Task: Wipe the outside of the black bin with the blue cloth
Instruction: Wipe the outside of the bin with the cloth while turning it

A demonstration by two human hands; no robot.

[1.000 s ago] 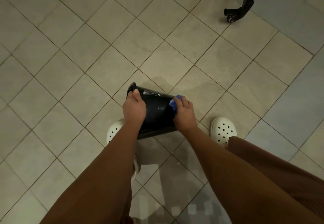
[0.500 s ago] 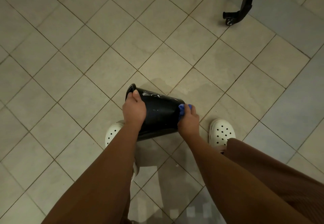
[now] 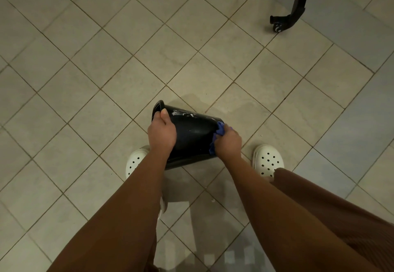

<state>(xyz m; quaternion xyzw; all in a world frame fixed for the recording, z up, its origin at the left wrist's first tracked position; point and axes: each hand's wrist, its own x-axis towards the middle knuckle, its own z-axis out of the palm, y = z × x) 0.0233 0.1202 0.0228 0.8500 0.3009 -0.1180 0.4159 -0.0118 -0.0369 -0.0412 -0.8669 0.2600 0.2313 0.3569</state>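
Note:
The black bin (image 3: 193,135) is held on its side above the tiled floor, its open mouth to the left and its base to the right. White smears mark its upper wall. My left hand (image 3: 162,133) grips the rim, thumb on the outside. My right hand (image 3: 228,143) holds the bunched blue cloth (image 3: 219,132) and presses it against the bin's wall close to the base.
My two white perforated clogs (image 3: 268,160) stand on the beige tiled floor (image 3: 106,80) below the bin, one on each side. A black chair leg with a castor (image 3: 286,19) is at the upper right. A grey shaded band lies along the right.
My right hand with the cloth has slid along the bin's wall, first rightward toward the base, then slightly down and nearer to me. The left hand keeps its grip on the rim.

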